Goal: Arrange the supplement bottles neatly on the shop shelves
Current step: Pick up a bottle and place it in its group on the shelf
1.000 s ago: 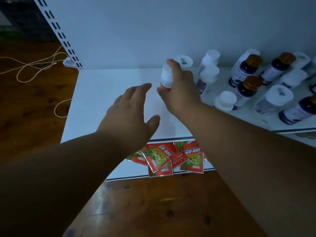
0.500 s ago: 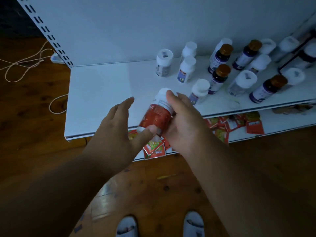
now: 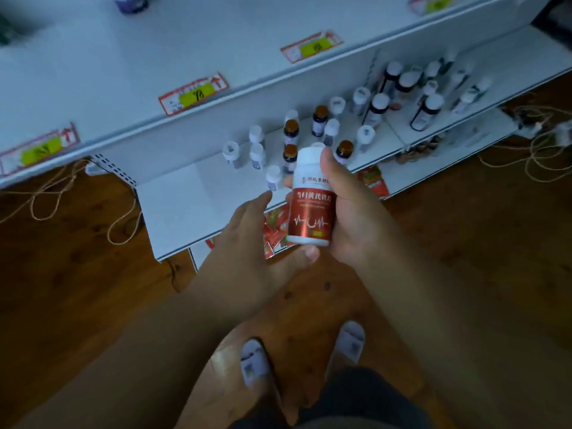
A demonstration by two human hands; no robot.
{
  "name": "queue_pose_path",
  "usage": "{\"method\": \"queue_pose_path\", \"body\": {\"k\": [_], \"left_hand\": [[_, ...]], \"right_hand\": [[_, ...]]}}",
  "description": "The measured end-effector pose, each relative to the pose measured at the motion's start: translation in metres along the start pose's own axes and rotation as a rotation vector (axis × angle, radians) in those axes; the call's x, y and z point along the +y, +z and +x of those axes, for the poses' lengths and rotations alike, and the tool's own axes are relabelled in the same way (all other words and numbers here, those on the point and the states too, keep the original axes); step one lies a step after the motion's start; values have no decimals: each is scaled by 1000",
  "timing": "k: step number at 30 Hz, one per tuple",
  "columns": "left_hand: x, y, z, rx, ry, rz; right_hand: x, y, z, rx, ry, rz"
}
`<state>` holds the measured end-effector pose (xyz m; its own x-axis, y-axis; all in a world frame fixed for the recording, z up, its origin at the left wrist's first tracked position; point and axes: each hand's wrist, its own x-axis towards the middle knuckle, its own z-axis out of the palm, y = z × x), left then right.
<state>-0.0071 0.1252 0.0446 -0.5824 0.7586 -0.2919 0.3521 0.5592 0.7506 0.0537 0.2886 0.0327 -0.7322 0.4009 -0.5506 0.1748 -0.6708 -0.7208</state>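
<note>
Red bottle (image 3: 311, 199) now lifted off lower shelf (image 3: 185, 205), held upright at frame centre, label facing camera; 1 s ago it stood on shelf w/ other bottles. Likely label check before re-placing. R hand (image 3: 353, 212) wrapped round bottle, thumb near cap. L hand (image 3: 247, 239) fingers relaxed, thumb under base. Bottle: white cap, red label w/ white heartbeat line, white body. Other bottles (image 3: 309, 134) loosely scattered, centre-right of frame.

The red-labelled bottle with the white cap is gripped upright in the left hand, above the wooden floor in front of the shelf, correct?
Not quite. The head view shows the right hand gripping the red-labelled bottle; the left hand only touches its base with the thumb.
</note>
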Motion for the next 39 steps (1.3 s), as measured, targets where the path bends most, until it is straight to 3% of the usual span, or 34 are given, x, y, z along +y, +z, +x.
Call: {"method": "queue_pose_path", "body": {"k": [5, 15, 23, 28, 33, 39], "left_hand": [[100, -12, -24, -53, 186, 110], [222, 13, 0, 25, 244, 181], [264, -10, 102, 81, 284, 249], [293, -26, 194, -20, 334, 275], [311, -31, 258, -20, 327, 320], [330, -38, 313, 242, 330, 415]], "right_hand": [[-66, -10, -81, 75, -190, 14], [-191, -52, -134, 32, -490, -219], [-285, -60, -65, -3, -594, -498], [-348, -76, -7, 100, -654, -614], [-392, -100, 41, 186, -651, -704], [-447, -116, 109, 193, -680, -867]]}}
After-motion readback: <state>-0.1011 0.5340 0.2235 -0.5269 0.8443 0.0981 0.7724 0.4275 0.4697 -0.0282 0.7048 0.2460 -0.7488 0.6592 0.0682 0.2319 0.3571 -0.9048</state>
